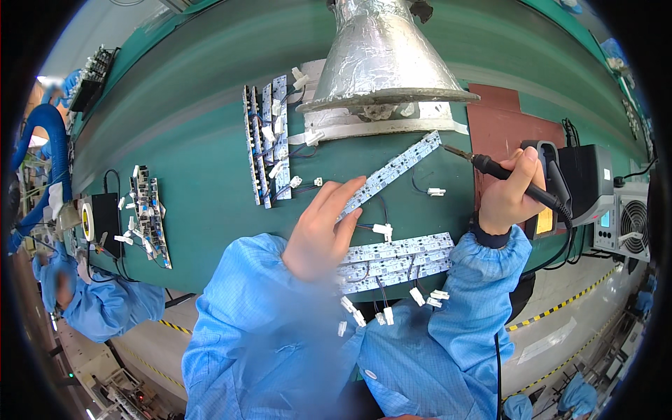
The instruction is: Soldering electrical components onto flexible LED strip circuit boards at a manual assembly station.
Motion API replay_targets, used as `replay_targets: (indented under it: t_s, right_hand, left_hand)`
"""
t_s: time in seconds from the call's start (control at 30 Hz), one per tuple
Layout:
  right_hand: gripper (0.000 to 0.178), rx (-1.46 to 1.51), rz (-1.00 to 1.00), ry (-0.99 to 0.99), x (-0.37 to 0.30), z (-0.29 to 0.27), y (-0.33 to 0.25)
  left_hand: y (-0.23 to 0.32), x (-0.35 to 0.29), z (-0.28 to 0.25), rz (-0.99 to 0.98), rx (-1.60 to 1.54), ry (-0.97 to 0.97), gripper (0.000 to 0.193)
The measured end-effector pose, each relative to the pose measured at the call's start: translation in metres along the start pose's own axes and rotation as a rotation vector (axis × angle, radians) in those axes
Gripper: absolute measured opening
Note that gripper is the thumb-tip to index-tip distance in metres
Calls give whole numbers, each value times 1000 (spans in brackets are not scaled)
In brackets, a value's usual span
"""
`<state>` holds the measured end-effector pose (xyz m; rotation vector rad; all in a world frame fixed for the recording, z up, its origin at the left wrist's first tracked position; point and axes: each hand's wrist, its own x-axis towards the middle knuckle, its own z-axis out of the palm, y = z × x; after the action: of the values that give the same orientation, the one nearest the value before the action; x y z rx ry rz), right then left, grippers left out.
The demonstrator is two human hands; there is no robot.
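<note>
A slim white LED circuit board (402, 164) slants across the green bench mat (206, 175), its far end pointing up and to the right, just in front of a foil-wrapped fume hood (385, 59). The worker's left hand (318, 227) grips the near end, thumb and fingers clamped on the board's two long edges. The right hand (511, 192) is closed around the handle of a soldering iron (493, 166), its tip beside the board's far end; whether the two touch cannot be told. Below the held board, nearer the worker's body, more board strips (395, 257) lie side by side, their wired white connectors (386, 313) hanging toward the blue smock (434, 357). Farther left, another group of boards (281, 140) stretches away from the worker near the hood. To the right, a reddish-brown mat (504, 122) lies beneath the iron, next to a black soldering station (591, 178) and, beyond it, a pale unit with a round fan grille (633, 227). At far left, a further cluster of boards (148, 213) sits near a co-worker's blue sleeve (115, 308) and a thick blue hose (52, 122).
</note>
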<state>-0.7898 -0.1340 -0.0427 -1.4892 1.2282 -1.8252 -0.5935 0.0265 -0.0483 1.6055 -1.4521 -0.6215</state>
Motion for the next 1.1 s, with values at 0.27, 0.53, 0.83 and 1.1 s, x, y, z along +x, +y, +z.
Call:
replay_targets:
  t_s: [0.27, 0.53, 0.83, 1.1]
  right_hand:
    - [38, 55, -178, 178, 17, -8, 10]
    - [41, -9, -117, 168, 15, -4, 6]
    - [41, 44, -75, 225, 16, -13, 11]
    - [43, 125, -48, 187, 16, -12, 5]
  left_hand:
    - [4, 1, -1, -20, -18, 7, 44]
    - [9, 1, -6, -98, -55, -7, 40]
    - [35, -38, -67, -73, 3, -89, 40]
    - [7, -85, -135, -154, -280, 423, 44]
